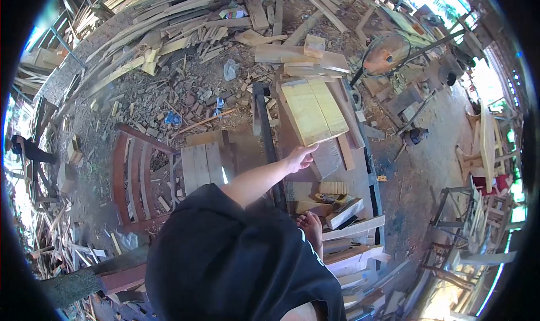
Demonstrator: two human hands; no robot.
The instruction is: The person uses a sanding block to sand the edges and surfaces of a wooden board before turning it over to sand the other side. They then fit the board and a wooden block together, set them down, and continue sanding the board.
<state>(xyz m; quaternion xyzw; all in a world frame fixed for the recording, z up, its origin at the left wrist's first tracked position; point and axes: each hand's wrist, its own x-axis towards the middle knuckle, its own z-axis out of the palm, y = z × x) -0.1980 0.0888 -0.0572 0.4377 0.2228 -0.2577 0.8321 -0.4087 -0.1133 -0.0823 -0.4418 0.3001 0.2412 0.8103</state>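
My left hand (300, 158) is at the near edge of a pale wooden panel (316, 110), its fingertips pinching the corner. The panel has a seam down its middle and lies tilted over the workbench (351, 180). Close to my body, my right hand (309, 224) has curled fingers beside a wooden block (314, 208); what it holds, if anything, is hidden. A hand plane or similar block tool (345, 213) rests just right of it. Beyond that block lies a slatted wooden piece (333, 187).
A reddish slatted wooden chair (140, 177) stands left of the bench. Boards (163, 25) and scraps cover the ground ahead. A round fan (387, 55) stands beyond the bench's right side. Another person (32, 150) is at the far left.
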